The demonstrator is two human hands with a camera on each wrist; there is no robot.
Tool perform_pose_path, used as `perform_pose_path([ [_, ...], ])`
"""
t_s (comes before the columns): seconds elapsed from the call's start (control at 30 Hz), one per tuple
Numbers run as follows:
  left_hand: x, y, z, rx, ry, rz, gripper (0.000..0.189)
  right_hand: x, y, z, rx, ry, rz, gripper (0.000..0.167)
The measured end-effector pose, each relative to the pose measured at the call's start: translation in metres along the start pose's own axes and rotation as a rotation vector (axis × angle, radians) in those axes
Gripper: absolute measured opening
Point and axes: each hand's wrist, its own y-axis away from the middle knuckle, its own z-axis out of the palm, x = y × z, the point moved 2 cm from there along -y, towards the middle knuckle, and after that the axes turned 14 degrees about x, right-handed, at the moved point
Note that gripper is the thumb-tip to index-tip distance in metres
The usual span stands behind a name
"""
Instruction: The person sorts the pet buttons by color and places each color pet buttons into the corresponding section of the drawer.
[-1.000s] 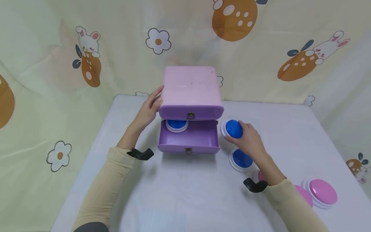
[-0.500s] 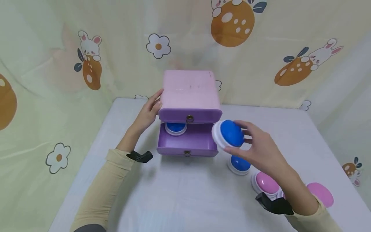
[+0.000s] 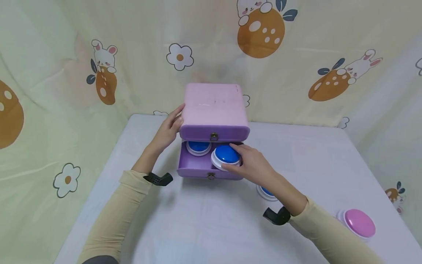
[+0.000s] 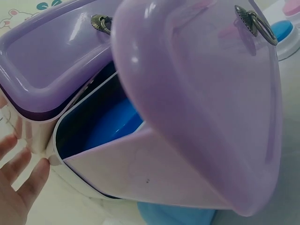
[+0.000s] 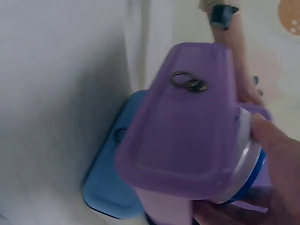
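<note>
Cream sleeves [image 3: 112, 212] come in nearest, at eight and four o'clock with the extended purple drawer [image 3: 194, 173] as the centre of the dial, and there's a black device [image 3: 158, 179] at each wrist. Between three and four o'clock, just past the right sleeve, a pink-topped disc [image 3: 360, 223] sits on the white tabletop [image 3: 204, 223]. Closer in, at four, here's a blue-topped disc [image 3: 266, 194] on a white base, partly hidden by the right forearm. Down low, the right wrist view picks up a blue drawer front [image 5: 110, 180] beneath the purple one. And now the main action: the right hand [image 3: 254, 164], at three o'clock, has thumb and fingers curled around the rim of the held disc [image 3: 226, 154], white-based and blue-domed, over the right half of the purple drawer and behind its front panel; whether its base touches the drawer floor, I can't tell. Deeper in, towards eleven, a second blue disc [image 3: 199, 146] lies inside, its back edge tucked under the closed upper drawer [image 3: 230, 134]. Across at ten, the left hand [image 3: 168, 130] grasps nothing, its fingers loosely extended against the side of the pale pink cabinet [image 3: 214, 106]. Farthest off, at twelve, hangs a pale curtain [image 3: 211, 47] printed with rabbits and flowers.
</note>
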Motion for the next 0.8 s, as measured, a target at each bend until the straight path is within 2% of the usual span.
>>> perform_pose_path([
  [0.07,-0.002,-0.001,0.001,-0.001,0.007,-0.005,0.054,0.002,-0.005,0.008,0.012,-0.010,0.003,0.085],
  [0.27,-0.024,-0.009,-0.001,0.015,0.002,0.011,0.052,-0.005,-0.017,0.024,0.018,0.016,0.037,0.086],
  [0.3,-0.024,-0.009,-0.001,0.016,0.000,0.014,0.052,-0.006,-0.018,0.026,0.014,0.023,0.043,0.086],
  [0.5,-0.001,-0.002,0.004,-0.001,0.011,0.006,0.053,-0.006,-0.023,0.032,-0.022,0.013,0.065,0.085],
  [0.63,0.000,-0.001,0.004,0.006,-0.002,0.008,0.053,-0.004,-0.027,0.036,-0.033,-0.013,0.110,0.083],
  [0.8,-0.002,0.000,0.001,0.018,-0.001,0.012,0.054,-0.004,-0.033,0.043,-0.039,0.034,0.132,0.082],
])
